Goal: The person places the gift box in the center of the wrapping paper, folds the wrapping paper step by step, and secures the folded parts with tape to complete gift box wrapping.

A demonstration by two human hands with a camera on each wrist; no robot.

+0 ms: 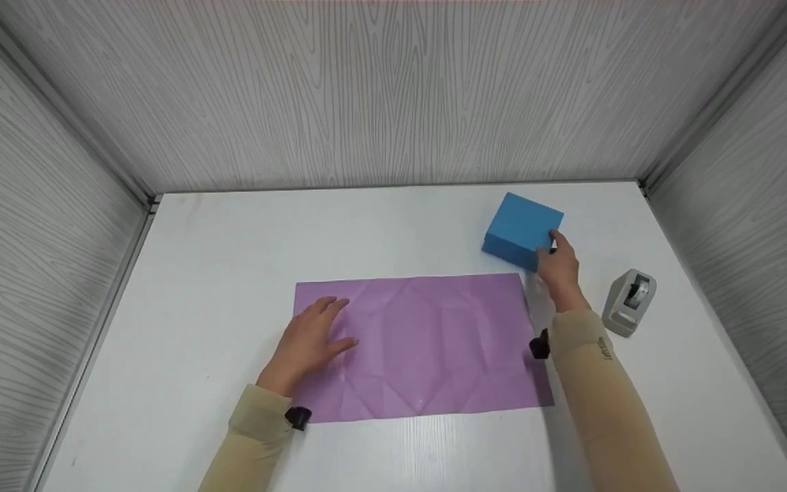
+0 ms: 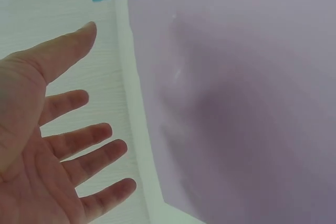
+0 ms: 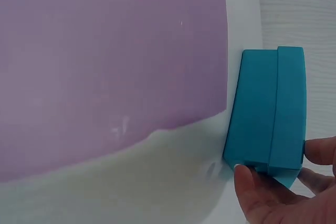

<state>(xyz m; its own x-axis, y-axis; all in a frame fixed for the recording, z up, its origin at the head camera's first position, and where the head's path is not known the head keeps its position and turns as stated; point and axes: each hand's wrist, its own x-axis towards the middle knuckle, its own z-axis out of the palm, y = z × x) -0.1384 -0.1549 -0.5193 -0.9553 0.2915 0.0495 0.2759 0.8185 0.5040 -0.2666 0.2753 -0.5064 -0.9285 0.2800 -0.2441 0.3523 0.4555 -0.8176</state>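
Observation:
A blue lidded box sits at the back right of the white table. My right hand holds it by its near right corner. In the right wrist view the thumb lies on one side of the box and the fingers on the other. A creased sheet of purple paper lies flat in front of me. Over the paper's left edge is my left hand, its fingers spread and nothing held. The left wrist view shows that palm and its extended fingers beside the paper.
To the right of my right forearm stands a grey tape dispenser. Pale wood-grain panels enclose the white table at the back and both sides.

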